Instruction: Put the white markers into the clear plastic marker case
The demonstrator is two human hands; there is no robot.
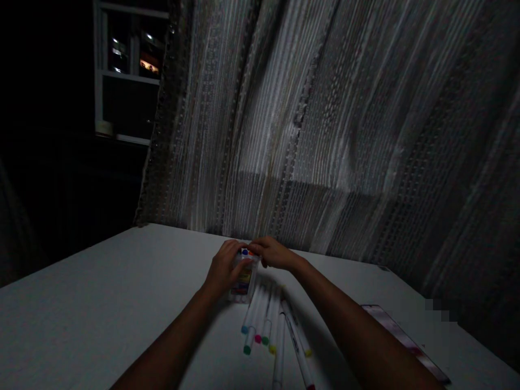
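Observation:
A clear plastic marker case (242,290) with a printed label stands on the white table, blue and orange marker ends showing at its top. My left hand (228,266) is closed around the case's left side and upper edge, the thumb across its front. My right hand (273,253) reaches over from the right, its fingers pinched at the orange marker end (251,253) by the case's opening; the fingertips are partly hidden. Several white markers (266,319) with blue, green, pink and yellow ends lie fanned out below my hands. One marker (298,346) with a red end points toward me.
On the right side of the white table (170,287), beyond my right forearm, lies a flat phone-like object (400,336). A striped woven curtain (292,130) hangs along the table's far edge. The dim room has a window (130,70) at the upper left.

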